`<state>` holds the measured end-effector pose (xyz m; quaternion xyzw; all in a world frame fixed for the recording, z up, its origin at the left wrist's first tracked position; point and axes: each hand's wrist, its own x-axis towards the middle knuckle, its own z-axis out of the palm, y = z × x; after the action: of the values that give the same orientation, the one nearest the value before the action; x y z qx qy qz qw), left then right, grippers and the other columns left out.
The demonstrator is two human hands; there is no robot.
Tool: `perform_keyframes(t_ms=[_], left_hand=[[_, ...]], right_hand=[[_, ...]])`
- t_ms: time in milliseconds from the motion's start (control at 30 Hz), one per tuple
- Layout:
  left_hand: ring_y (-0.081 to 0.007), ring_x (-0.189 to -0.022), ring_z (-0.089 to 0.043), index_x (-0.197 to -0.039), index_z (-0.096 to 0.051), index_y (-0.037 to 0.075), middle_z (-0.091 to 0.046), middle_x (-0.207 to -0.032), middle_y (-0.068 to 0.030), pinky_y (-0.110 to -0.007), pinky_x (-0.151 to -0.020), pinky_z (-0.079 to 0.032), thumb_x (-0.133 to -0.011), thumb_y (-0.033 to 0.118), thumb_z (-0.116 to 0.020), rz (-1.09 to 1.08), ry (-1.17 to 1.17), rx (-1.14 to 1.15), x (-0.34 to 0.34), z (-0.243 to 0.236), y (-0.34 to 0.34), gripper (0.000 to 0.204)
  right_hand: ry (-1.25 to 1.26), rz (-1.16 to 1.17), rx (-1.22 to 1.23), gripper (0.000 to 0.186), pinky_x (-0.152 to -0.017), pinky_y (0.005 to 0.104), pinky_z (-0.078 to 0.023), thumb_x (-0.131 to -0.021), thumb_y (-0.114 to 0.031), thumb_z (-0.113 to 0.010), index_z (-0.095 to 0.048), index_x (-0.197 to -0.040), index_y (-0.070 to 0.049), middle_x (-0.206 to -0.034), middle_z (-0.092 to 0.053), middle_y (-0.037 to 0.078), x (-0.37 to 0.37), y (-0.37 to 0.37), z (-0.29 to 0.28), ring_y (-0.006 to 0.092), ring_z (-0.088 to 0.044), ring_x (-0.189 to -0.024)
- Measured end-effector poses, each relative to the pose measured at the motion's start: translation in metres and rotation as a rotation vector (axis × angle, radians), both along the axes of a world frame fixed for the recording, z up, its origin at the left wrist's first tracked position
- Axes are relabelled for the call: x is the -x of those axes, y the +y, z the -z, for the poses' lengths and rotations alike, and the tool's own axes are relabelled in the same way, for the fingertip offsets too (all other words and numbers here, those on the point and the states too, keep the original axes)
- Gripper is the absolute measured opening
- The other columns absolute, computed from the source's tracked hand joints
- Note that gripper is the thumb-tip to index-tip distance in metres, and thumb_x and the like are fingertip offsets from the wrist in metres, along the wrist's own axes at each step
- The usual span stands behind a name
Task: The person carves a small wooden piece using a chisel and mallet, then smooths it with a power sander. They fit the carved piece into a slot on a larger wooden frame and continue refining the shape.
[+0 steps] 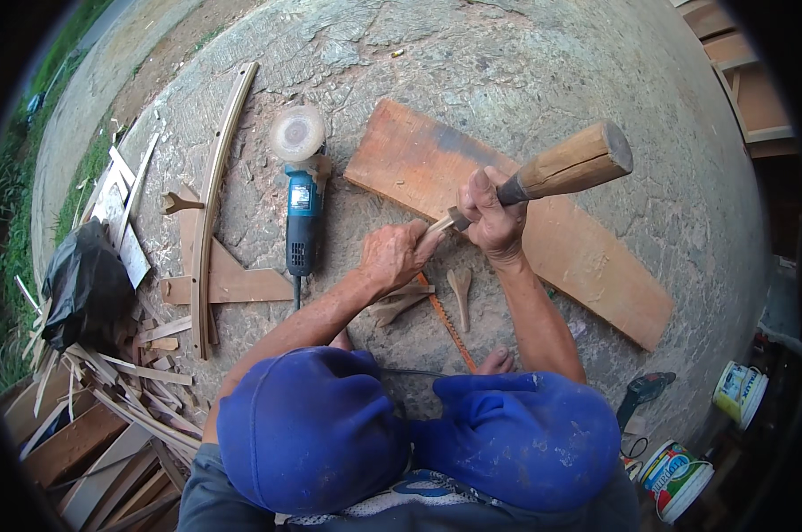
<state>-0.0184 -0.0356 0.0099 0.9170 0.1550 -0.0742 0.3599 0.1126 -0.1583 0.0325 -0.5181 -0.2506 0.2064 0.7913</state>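
Observation:
My right hand [490, 213] is closed round the lower part of a chisel [578, 160], whose thick, cracked wooden handle points up and right. A dark metal collar joins handle and blade. The blade's end meets a small pale wooden piece [436, 229] gripped in my left hand [396, 254], which hides most of it. Both hands are over the near edge of a broad, reddish wooden board [596, 266] lying on the ground. Below them lie a small forked wooden piece [459, 294], another wooden piece [397, 306] and an orange saw-toothed strip [450, 326].
Left of the board lies a blue angle grinder [303, 204] with a round disc. Beyond it are a long curved wooden strip [213, 204], joined flat boards [232, 284] and a scrap-wood pile with a black bag [86, 284]. A drill [645, 390] and paint buckets [740, 395] stand at right.

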Motion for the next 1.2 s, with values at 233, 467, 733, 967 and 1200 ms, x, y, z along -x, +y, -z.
perform_keyframes(t_ms=[233,467,733,967,1200], left_hand=[[-0.0414,-0.069,-0.068,-0.088,-0.067,0.007,-0.065,-0.068,-0.0192,-0.051,-0.062,-0.052,-0.1,0.046,-0.06,0.001,-0.015,-0.019,0.001,0.001,-0.001,0.041],[-0.0408,-0.068,-0.068,-0.088,-0.064,0.007,-0.066,-0.07,-0.0194,-0.052,-0.059,-0.052,-0.101,0.044,-0.059,0.031,-0.081,-0.091,0.002,-0.001,-0.003,0.04],[-0.0417,-0.068,-0.066,-0.087,-0.065,0.005,-0.064,-0.069,-0.0202,-0.052,-0.062,-0.05,-0.1,0.044,-0.06,-0.028,-0.006,0.032,0.002,-0.002,-0.004,0.042],[-0.0425,-0.068,-0.065,-0.088,-0.068,0.005,-0.064,-0.069,-0.021,-0.052,-0.063,-0.049,-0.099,0.047,-0.061,-0.055,0.015,0.092,0.002,0.001,-0.003,0.044],[-0.0406,-0.069,-0.067,-0.087,-0.07,0.004,-0.065,-0.069,-0.0207,-0.051,-0.065,-0.051,-0.1,0.048,-0.059,-0.018,0.058,0.154,-0.004,-0.007,0.005,0.047]], right_hand=[[-0.029,-0.038,0.015,0.009,-0.047,0.0283,-0.025,-0.107,-0.016,-0.056,-0.054,-0.104,-0.007,-0.062,-0.038,-0.001,-0.002,0.0,0.006,0.0091,-0.032,-0.05],[-0.097,-0.084,0.103,0.03,-0.047,0.0268,-0.025,-0.106,-0.02,-0.059,-0.051,-0.081,-0.006,-0.062,-0.04,-0.002,-0.009,0.005,-0.001,0.0075,-0.034,-0.052],[-0.127,-0.045,0.057,0.023,-0.047,0.0273,-0.026,-0.106,-0.016,-0.059,-0.051,-0.088,-0.006,-0.061,-0.04,-0.001,-0.005,0.004,0.005,0.0078,-0.035,-0.051],[-0.018,0.021,0.057,0.019,-0.046,0.027,-0.025,-0.105,-0.016,-0.06,-0.052,-0.091,-0.007,-0.062,-0.039,-0.002,0.0,0.005,0.0,0.0081,-0.034,-0.051],[-0.024,-0.073,0.162,0.038,-0.047,0.0256,-0.025,-0.105,-0.023,-0.063,-0.049,-0.074,-0.006,-0.064,-0.043,-0.001,-0.008,0.01,-0.009,0.0065,-0.035,-0.052]])
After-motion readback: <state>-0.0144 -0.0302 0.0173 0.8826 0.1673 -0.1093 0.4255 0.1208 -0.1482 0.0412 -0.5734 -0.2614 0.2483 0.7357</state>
